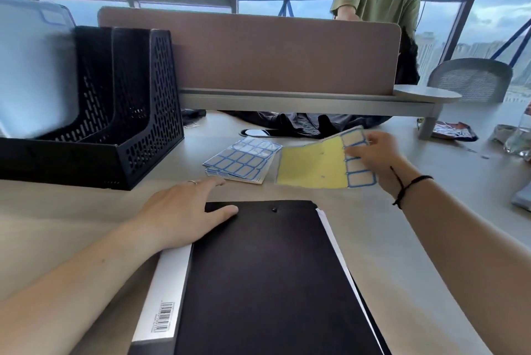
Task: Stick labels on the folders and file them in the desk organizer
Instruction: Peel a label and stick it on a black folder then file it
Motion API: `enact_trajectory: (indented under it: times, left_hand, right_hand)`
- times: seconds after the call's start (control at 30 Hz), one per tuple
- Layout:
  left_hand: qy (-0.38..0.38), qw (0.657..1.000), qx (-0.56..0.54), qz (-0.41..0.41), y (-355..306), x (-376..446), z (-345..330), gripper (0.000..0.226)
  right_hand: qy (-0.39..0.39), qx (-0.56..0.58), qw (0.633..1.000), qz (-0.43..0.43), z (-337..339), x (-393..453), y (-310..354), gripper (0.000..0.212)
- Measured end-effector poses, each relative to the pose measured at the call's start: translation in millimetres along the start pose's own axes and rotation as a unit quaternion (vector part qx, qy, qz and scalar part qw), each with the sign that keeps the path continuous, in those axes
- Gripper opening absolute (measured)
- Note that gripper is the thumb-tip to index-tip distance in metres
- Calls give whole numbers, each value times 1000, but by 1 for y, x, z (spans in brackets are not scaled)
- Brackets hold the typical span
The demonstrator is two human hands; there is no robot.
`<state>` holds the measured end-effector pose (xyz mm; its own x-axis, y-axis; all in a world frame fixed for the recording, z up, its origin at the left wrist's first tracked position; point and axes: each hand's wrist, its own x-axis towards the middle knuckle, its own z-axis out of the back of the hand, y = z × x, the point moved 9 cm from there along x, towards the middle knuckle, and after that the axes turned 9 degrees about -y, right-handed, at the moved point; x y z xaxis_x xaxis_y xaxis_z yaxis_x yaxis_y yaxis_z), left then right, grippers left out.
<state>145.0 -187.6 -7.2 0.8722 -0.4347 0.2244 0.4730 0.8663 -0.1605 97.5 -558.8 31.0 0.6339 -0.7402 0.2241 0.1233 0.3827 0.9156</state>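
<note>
Folder (273,277), matte black with a white spine strip, is lying flat on the pale desk (431,254) nearest the camera. Left hand (184,211) is resting open on its far left corner, fingers straight. Right hand (373,153) is pinching a glossy yellow label sheet (310,166) with 1 column of blue-edged labels left. Perforated black organizer (138,113) is standing at far left.

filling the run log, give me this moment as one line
left hand: flat on black folder | right hand: holds label sheet | organizer: one folder filed
</note>
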Motion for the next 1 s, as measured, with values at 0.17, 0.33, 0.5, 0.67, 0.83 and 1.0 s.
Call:
enact_trajectory:
  times: [0.17,0.33,0.5,0.67,0.83,1.0]
  left_hand:
    - [48,999,-4,20,10,0,3,90]
    - [37,997,-70,18,12,8,20,73]
    - [-98,838,-513,160,16,13,56,26]
    - [-76,750,-612,241,14,14,32,44]
    - [-76,756,-616,208,32,19,32,39]
    - [-74,879,-467,65,7,7,53,54]
  right_hand:
    - [88,262,953,-120,5,-3,0,27]
    - [208,282,929,-121,-40,-54,29,27]
    - [267,258,921,-117,-86,-106,37,25]
    - [266,250,922,-127,-100,-132,26,23]
    - [287,190,933,-104,-93,-141,21,20]
    - [320,148,935,-51,-98,-162,35,25]
